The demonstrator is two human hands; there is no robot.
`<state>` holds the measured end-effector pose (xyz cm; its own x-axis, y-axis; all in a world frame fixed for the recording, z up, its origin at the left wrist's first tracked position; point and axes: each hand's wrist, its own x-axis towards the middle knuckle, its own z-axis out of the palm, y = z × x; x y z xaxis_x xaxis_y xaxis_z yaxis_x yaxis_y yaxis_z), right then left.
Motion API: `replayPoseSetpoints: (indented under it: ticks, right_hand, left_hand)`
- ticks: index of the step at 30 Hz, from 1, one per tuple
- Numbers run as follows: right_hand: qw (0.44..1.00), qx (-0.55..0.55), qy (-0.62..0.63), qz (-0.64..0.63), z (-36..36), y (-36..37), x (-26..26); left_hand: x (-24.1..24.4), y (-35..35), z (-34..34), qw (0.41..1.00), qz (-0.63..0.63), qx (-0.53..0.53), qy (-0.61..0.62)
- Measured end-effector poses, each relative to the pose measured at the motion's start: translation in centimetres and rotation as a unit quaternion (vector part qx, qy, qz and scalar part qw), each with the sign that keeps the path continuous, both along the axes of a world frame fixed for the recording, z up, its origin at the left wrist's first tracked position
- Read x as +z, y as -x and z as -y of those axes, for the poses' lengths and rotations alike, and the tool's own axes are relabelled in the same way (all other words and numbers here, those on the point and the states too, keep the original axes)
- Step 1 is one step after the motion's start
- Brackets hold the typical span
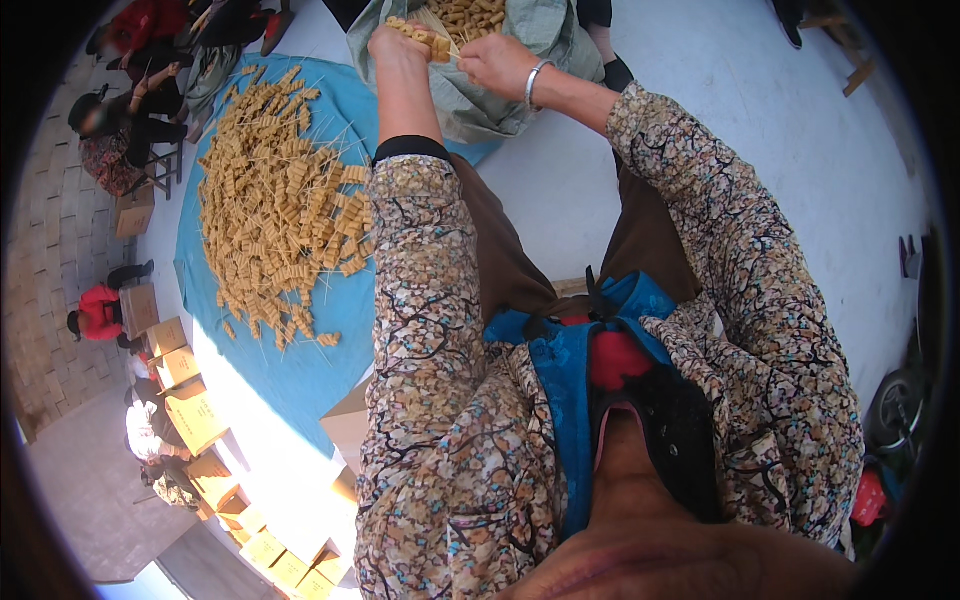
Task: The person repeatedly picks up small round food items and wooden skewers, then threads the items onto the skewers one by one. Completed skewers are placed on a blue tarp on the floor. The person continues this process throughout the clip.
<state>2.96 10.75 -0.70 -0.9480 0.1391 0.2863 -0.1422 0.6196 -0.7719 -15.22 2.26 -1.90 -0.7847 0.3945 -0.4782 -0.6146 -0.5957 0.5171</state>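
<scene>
My left hand is closed around several tan rolled food pieces, which line up along its top. In my right hand a thin wooden stick is pinched between the fingertips. Its end meets a tan piece beside my left fingers; how deep it goes is too small to tell. Both hands are over the near edge of a pale green woven sack. Inside the sack are loose brown rolls and a bundle of thin sticks, partly hidden by my hands.
Left of my arm, a large heap of skewered tan pieces lies on a blue sheet. Cardboard boxes line the far left. Seated people work at upper left. Another person's leg is right behind the sack.
</scene>
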Motion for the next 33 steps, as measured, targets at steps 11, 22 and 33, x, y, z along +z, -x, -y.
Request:
replayPoseSetpoints:
  ticks: [11,22,33]
  right_hand:
    - [0.997,0.039,0.058,0.028,-1.1,-3.9,0.2]
    - [0.995,-0.019,0.093,-0.015,-2.7,-2.5,1.0]
    - [0.972,-0.043,0.227,0.043,-2.1,-2.5,1.6]
  left_hand:
    - [1.2,1.2,8.8,0.991,-0.067,-0.024,0.109]
    - [4.8,-9.3,3.4,0.884,-0.273,-0.321,0.202]
    - [4.3,-10.2,1.7,0.874,-0.321,-0.296,0.215]
